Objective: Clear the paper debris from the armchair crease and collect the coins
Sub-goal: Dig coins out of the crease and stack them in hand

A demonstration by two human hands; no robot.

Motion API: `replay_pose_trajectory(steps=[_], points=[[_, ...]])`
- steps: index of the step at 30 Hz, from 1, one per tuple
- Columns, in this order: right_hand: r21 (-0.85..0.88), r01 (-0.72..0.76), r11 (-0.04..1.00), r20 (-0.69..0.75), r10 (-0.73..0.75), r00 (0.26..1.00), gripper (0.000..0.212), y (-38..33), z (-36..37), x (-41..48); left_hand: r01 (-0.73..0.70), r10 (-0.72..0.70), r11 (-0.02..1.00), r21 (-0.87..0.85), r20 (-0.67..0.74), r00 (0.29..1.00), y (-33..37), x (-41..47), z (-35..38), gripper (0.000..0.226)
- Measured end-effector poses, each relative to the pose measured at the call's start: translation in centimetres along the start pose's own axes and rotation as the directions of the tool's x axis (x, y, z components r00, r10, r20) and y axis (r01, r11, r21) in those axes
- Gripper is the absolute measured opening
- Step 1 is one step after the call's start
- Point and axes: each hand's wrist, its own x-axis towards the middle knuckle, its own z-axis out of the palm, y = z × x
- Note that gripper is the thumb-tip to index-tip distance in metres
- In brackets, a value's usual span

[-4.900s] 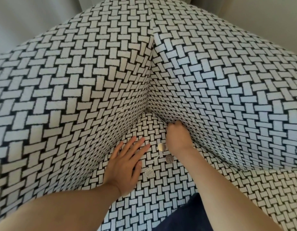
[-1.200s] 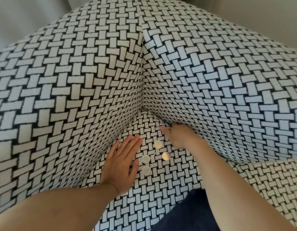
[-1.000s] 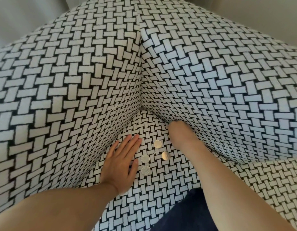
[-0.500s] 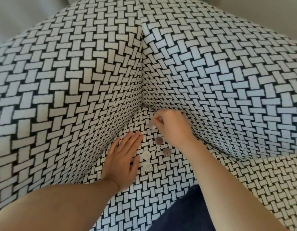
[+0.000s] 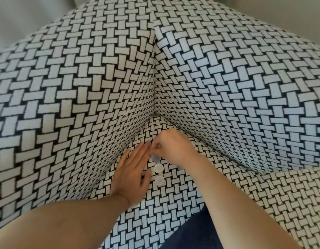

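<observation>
While your left hand (image 5: 134, 169) lies flat and open on the armchair seat (image 5: 173, 203), the coins (image 5: 158, 168) sit just beside its thumb. Your right hand (image 5: 173, 146) is curled beside the left hand's fingertips; can't tell if it grips one. Pinch by the edges, don't scatter. A grey disc (image 5: 156, 114) sits well beyond those fingertips, in the crease.

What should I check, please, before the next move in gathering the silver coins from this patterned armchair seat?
1. The left hand lies flat on the black-and-white woven seat cushion, holding nothing: ok.
2. The right hand has curled fingers above the coins; whether it pinches one: cannot tell.
3. The nearest round silver coin and the second coin lie exposed: ok.
4. The third coin is clear of the right hand: not ok, partly covered.
5. The small dark object in the seat's far corner, coin or paper: cannot tell.
6. The armchair crease is free of paper: cannot tell.
</observation>
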Motion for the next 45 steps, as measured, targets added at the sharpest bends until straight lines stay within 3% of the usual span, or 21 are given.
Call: replay_pose_trajectory(steps=[4,10,14,18,21,32,39,45], points=[[-0.024,-0.075,0.997,-0.121,0.072,0.99,0.018,0.3,-0.2,0.0,-0.003,0.003,1.0,-0.016,-0.006,1.0,0.0,-0.2,0.0,0.059],[0.138,-0.299,0.944,-0.304,0.327,0.895,0.026,1.7,-0.4,-0.1,-0.004,0.004,0.999,-0.032,-0.003,1.0,0.2,-0.7,0.0,0.058],[0.23,-0.351,0.907,-0.257,0.405,0.878,0.032,1.4,0.9,0.2,0.005,-0.005,1.0,-0.03,0.005,1.0,0.0,-1.1,0.3,0.058],[0.331,-0.41,0.85,-0.108,0.466,0.878,0.057,1.3,2.2,1.2,0.022,-0.022,0.999,-0.028,0.006,1.0,-0.1,-0.9,0.4,0.058],[0.408,-0.38,0.83,-0.087,0.449,0.889,0.066,1.5,2.6,1.3,0.018,-0.017,0.999,-0.029,0.019,1.0,0.0,-0.7,0.4,0.058],[0.181,-0.461,0.869,0.056,0.459,0.887,0.073,3.7,1.1,2.3,0.013,-0.013,1.0,-0.003,0.033,0.999,0.2,0.7,0.1,0.061],[0.21,-0.567,0.797,0.33,0.488,0.808,0.076,4.0,-1.4,3.1,0.034,-0.034,0.999,0.011,0.075,0.997,0.9,0.5,-0.4,0.061],[0.128,-0.63,0.766,0.321,0.568,0.757,0.078,3.3,-0.9,3.8,0.005,-0.005,1.0,-0.006,0.078,0.997,0.3,0.6,-0.8,0.061]])
